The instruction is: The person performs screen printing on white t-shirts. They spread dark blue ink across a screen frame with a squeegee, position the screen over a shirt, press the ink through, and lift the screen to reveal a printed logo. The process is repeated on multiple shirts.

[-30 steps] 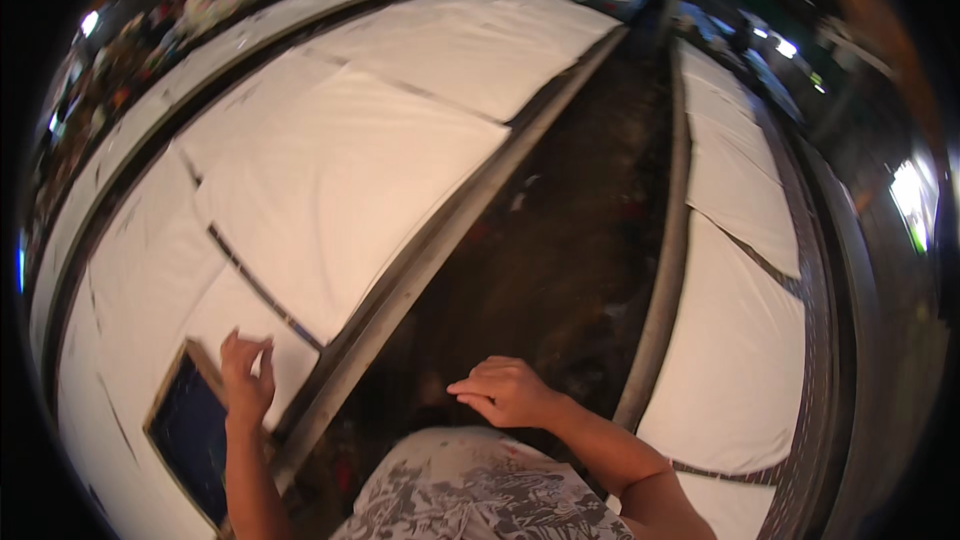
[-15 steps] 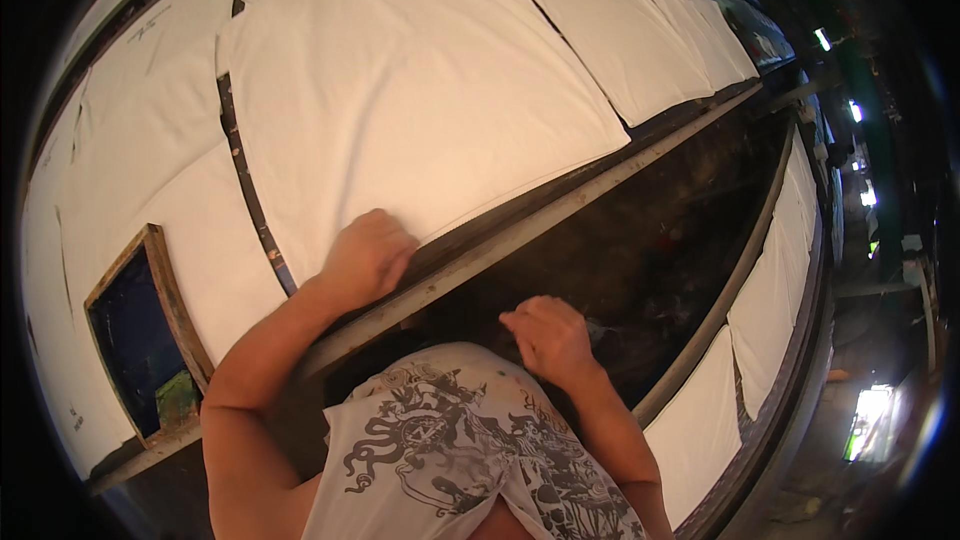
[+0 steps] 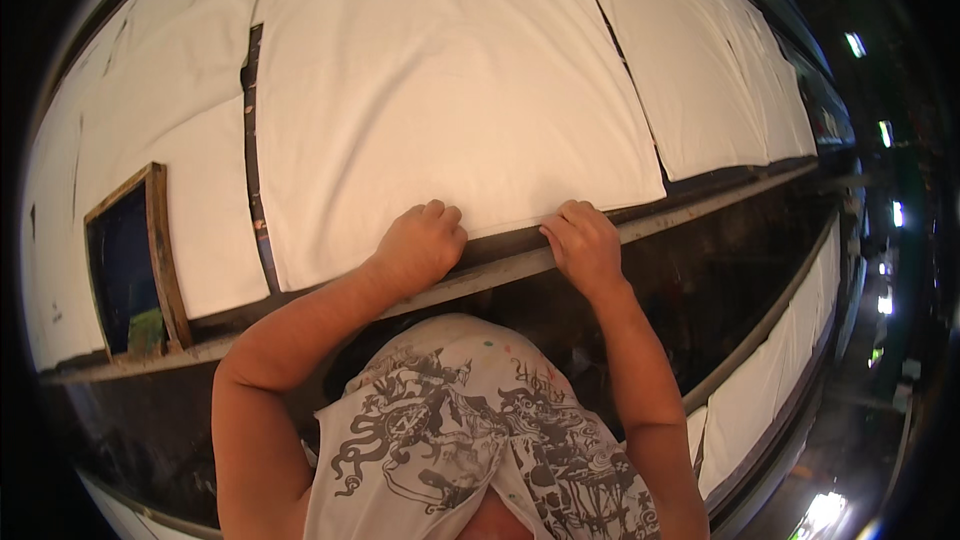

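A large white cloth (image 3: 450,90) lies on a long dark table, with a soft crease running down its left part. My left hand (image 3: 422,243) is closed on the near edge of this cloth, its fingers curled over the fabric. A short way to the right, my right hand (image 3: 585,243) pinches the same edge between thumb and fingers. The hem between the two hands runs nearly straight. The fingertips of my left hand are partly hidden.
A wooden frame (image 3: 157,250) with a dark panel stands on the left. More white cloths (image 3: 690,70) lie on either side, separated by dark gaps. A rail (image 3: 510,268) follows the table's near edge. Another row of white cloths (image 3: 760,410) lies at the right.
My right hand has moved up from in front of my body to the cloth's near edge and taken hold of it. My left hand remains at that edge. The view has shifted.
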Available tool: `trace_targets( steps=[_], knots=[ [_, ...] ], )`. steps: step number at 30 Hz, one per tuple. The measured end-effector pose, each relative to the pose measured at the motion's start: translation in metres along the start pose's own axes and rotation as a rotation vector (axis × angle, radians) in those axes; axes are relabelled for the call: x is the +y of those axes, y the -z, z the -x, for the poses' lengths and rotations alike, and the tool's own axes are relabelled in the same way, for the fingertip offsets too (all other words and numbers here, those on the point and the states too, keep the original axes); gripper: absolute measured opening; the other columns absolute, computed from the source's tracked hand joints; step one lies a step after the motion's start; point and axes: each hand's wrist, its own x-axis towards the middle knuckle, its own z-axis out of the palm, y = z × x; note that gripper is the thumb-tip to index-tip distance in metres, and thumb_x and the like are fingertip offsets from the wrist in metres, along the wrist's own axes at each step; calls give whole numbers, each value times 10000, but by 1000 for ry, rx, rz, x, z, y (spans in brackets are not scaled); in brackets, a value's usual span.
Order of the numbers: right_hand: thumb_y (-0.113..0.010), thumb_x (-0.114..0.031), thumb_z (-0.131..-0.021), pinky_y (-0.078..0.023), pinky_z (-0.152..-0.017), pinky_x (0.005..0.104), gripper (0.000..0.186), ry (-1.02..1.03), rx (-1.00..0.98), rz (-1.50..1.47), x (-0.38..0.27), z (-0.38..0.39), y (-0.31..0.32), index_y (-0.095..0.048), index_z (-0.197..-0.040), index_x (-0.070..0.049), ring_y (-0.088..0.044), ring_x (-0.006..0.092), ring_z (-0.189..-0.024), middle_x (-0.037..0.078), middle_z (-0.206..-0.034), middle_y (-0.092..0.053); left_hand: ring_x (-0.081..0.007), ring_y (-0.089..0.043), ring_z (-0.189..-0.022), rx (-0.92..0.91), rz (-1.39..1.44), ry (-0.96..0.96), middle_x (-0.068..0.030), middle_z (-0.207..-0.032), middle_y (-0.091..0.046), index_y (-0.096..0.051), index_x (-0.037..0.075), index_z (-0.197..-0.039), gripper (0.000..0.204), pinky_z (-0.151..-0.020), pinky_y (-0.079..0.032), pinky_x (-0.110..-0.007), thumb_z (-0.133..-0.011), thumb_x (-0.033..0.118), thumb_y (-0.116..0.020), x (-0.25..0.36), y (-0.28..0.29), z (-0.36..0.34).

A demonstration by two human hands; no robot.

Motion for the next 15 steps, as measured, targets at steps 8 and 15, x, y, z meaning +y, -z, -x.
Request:
trace_targets(
  steps=[8,15],
  knots=[
    [-852,-127,-848,-561,-784,426,136,314,-60,-145,58,-25,-19,-721,-877,-103,-673,270,-935,51,-946,-654,-305,-705,-951,44,-94,270,-94,-1045,-692,-756,75,-1057,133,-834,-620,-454,-945,145,-759,30,-5,-14],
    [-743,-93,-845,-550,-773,409,139,472,-26,-135,83,-26,-30,-627,-769,-107,-651,272,-891,67,-879,-640,-315,-650,-904,353,-32,419,-78,-985,-652,-742,89,-998,115,-786,-557,-457,-889,58,-755,53,-1,-19]
  ],
)
